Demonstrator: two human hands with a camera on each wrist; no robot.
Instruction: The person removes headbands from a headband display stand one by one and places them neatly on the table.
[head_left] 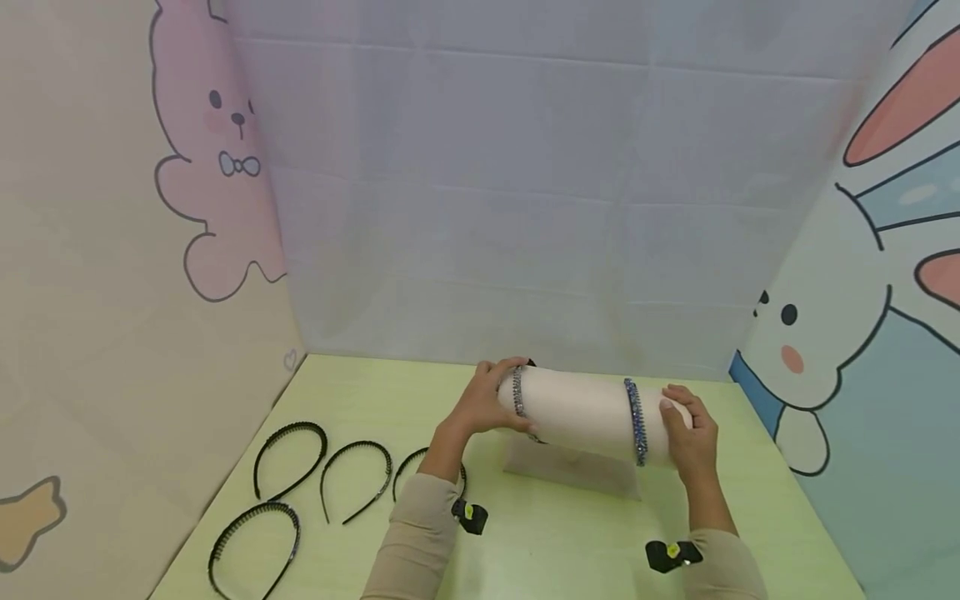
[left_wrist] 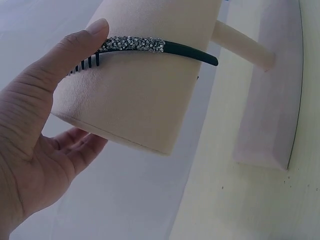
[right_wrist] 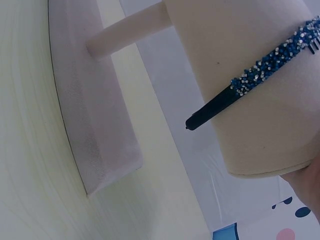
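Observation:
A cream padded display roll [head_left: 581, 408] on a short post and flat base [head_left: 570, 468] carries two headbands, a silver-studded one [head_left: 518, 392] at its left and a blue-studded one [head_left: 637, 421] nearer its right. My left hand [head_left: 491, 400] grips the roll's left end, thumb at the silver headband [left_wrist: 135, 44] and fingers behind the roll. At the right end, my right hand [head_left: 692, 433] holds the roll with thumb in front and fingers over the top. The right wrist view shows the blue headband's dark tip [right_wrist: 205, 114] but little of that hand.
Several black headbands lie on the pale green table [head_left: 540, 558] to the left: one at the back left [head_left: 322, 437], one in front of it [head_left: 296, 533], one beside them [head_left: 388, 458], and another partly behind my left forearm [head_left: 405, 461]. Patterned cloth walls [head_left: 465, 208] surround the table.

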